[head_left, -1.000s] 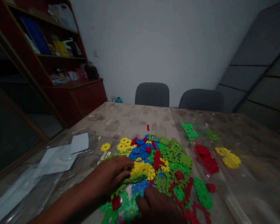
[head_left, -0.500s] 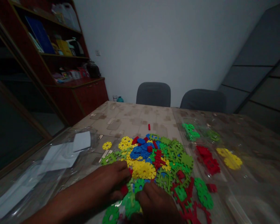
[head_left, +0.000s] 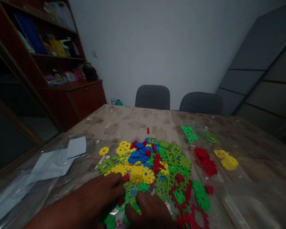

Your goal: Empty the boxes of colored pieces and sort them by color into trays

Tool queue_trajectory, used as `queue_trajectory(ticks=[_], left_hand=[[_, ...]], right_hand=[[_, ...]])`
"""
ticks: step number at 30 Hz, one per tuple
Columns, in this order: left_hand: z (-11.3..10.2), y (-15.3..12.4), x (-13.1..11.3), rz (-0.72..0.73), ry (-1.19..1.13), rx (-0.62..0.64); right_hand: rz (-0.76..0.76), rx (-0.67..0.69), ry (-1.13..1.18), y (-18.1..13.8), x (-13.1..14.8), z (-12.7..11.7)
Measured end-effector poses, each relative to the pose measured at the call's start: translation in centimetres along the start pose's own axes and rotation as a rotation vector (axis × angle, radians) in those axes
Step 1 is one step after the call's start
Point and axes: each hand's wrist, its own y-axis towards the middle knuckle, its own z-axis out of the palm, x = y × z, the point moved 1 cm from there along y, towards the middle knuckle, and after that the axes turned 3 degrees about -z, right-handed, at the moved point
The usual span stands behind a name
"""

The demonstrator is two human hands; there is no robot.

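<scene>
A heap of plastic snap-together building pieces lies in front of me, with yellow notched discs [head_left: 137, 178], blue discs [head_left: 138, 156] and olive-green toothed panels [head_left: 162, 184]. My left hand [head_left: 102, 194] bends over the near left side, its fingers curled downward by a red piece [head_left: 121, 202]; its fingertips are partly hidden. To its right, my right hand [head_left: 151, 208] is closed, thumb and fingers around a green piece [head_left: 136, 208]. Under and between the hands lie more green discs [head_left: 110, 221] on something clear and shiny.
Clear plastic trays at right hold green pieces [head_left: 189, 135], red pieces [head_left: 205, 162] and yellow discs [head_left: 226, 160]. Red toothed frames [head_left: 193, 216] lie at near right. White paper [head_left: 76, 147] sits with clear packaging at left. Two grey chairs [head_left: 152, 96] stand behind the table [head_left: 126, 121].
The whole view has shifted, so things appear a little further left. My hands have come closer together, and the right one now has a green piece between thumb and fingers.
</scene>
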Motion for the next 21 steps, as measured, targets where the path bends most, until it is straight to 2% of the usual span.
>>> queue_trajectory(ticks=[3,5,9,12,14,16,18,21], left_hand=[[1.8,0.5,1.1,-0.010,0.002,0.015],[2.6,0.8,1.4,0.030,-0.011,-0.017],[2.2,0.8,0.7,0.099,-0.069,-0.096],[1.5,0.6,0.1,0.067,-0.026,-0.044],[1.4,0.6,0.0,0.061,0.003,-0.004],[1.6,0.7,0.2,0.089,-0.001,-0.017],[1.8,0.9,0.4,0.133,-0.019,-0.058],[1.9,1.1,0.6,0.176,-0.019,-0.081]], right_hand=[[0.048,0.017,-0.020,0.0,-0.6,-0.4],[0.054,0.074,-0.004,-0.1,-1.4,-0.3],[0.065,0.276,0.191,-0.1,-3.5,-0.4],[0.217,0.423,0.392,0.3,-5.2,-1.8],[0.347,0.458,0.453,0.6,-6.3,-3.2],[0.404,0.475,0.481,0.8,-7.3,-4.4],[0.369,0.492,0.501,0.9,-7.8,-5.0],[0.220,0.545,0.528,0.7,-7.3,-4.0]])
